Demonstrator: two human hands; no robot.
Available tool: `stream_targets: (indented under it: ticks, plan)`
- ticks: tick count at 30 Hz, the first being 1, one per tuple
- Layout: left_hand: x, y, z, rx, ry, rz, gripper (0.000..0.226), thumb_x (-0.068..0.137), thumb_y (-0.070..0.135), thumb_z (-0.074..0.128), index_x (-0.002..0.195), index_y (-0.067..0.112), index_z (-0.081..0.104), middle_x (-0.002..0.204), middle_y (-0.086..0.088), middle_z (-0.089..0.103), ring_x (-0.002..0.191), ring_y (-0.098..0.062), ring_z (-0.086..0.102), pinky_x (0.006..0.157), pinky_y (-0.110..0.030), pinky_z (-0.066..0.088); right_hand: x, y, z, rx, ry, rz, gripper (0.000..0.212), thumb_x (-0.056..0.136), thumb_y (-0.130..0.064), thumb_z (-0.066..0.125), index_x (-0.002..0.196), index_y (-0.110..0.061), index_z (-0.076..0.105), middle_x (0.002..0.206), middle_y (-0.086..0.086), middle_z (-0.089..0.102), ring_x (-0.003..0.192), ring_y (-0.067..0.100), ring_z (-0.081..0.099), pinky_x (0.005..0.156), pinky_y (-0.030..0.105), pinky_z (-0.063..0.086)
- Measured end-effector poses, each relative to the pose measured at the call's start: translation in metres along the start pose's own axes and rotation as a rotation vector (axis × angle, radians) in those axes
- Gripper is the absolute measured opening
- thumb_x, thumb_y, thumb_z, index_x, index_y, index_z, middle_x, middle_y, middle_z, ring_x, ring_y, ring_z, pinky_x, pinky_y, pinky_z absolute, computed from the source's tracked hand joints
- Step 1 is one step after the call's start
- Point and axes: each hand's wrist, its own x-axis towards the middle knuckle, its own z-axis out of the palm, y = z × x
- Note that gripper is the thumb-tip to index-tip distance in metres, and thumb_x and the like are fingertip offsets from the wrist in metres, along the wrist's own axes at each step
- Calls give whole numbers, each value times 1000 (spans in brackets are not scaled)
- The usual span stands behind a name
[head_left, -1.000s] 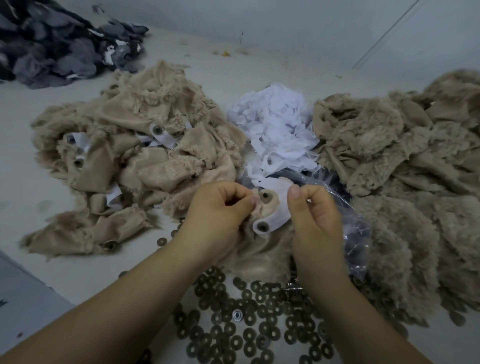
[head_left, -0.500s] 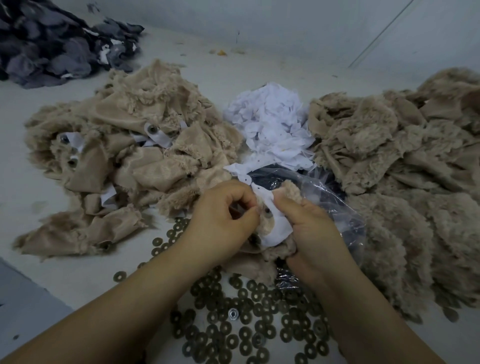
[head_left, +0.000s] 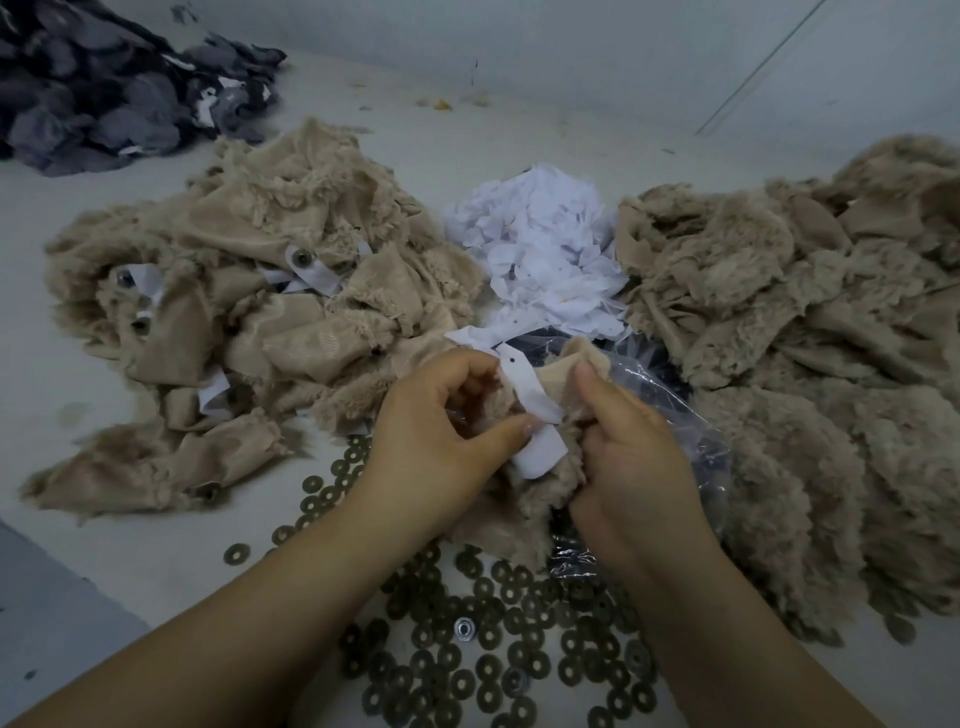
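Since a second ago you've folded the fur piece (head_left: 524, 512) upward, and the eyes on its white strip (head_left: 540, 453) no longer show. Your left hand (head_left: 441, 436) pinches the strip, with its fingers curled. Your right hand (head_left: 639, 467) grips the fur fold. Both sit at centre frame, above the washers (head_left: 483, 670).

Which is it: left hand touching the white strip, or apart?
Touching. The head view shows the left hand pressing its thumb onto the white strip on the fur piece.
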Motion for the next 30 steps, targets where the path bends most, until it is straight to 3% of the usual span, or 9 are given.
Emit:
stream_targets:
  ticks: [2,5,8,10,13,18,20,24,30]
  plan:
    - [-2,2,-1,2,-11,30,33,68,21,87,95,19,68,84,3,66,75,-11,62,65,-29,54,-1,0,2,-21,-45,6,33,86,-30,63,102,-4,76,110,25,71,102,38,70,85,45,60]
    - [-5,6,-2,-19,-67,59,43,66,23,82,106,23,66,85,10,65,73,-3,61,63,-17,49,-2,1,1,-79,-69,24,42,83,-31,65,110,1,71,111,26,71,103,40,70,83,45,60]
    - [-4,9,-3,-36,-114,43,53,69,18,82,116,31,62,93,11,64,83,-4,63,70,-21,53,-1,4,0,-126,-74,-1,34,85,-32,64,103,-5,76,107,23,73,100,38,71,81,42,61]
    - [-3,12,-3,-50,-77,76,39,72,20,77,108,25,67,98,6,65,90,-7,64,75,-23,53,-2,6,1,-153,-99,-44,32,89,-32,61,103,-8,76,109,20,74,103,35,71,83,39,60]
    - [-3,15,-6,-119,17,112,14,77,12,74,89,19,74,93,0,64,80,-7,64,68,-19,51,-2,9,2,-138,-135,-77,32,91,-32,58,104,-9,77,111,19,73,106,34,70,87,38,58]
    - [-3,14,-7,-47,46,162,14,77,6,77,77,19,72,83,4,63,79,-9,62,67,-20,50,-3,7,4,-61,-177,-64,37,92,-34,57,101,-4,76,109,23,72,103,35,70,87,40,58]
    - [-6,13,-5,24,48,224,10,74,12,77,81,15,72,85,0,62,83,-12,60,70,-20,50,-5,7,6,-43,-191,-72,33,93,-32,56,96,-7,77,104,22,74,98,32,72,83,38,59]
    - [-8,10,-2,121,124,204,29,74,20,78,92,19,55,89,5,54,80,-9,56,69,-13,43,-7,6,10,-3,-209,-65,38,94,-30,56,108,1,72,114,26,70,108,37,69,90,41,57]
    - [-4,8,-5,200,172,241,10,75,14,67,80,15,59,82,4,54,75,-11,54,64,-20,44,-9,4,13,-3,-188,-50,32,96,-25,52,98,-6,78,106,20,74,98,28,73,79,31,59]
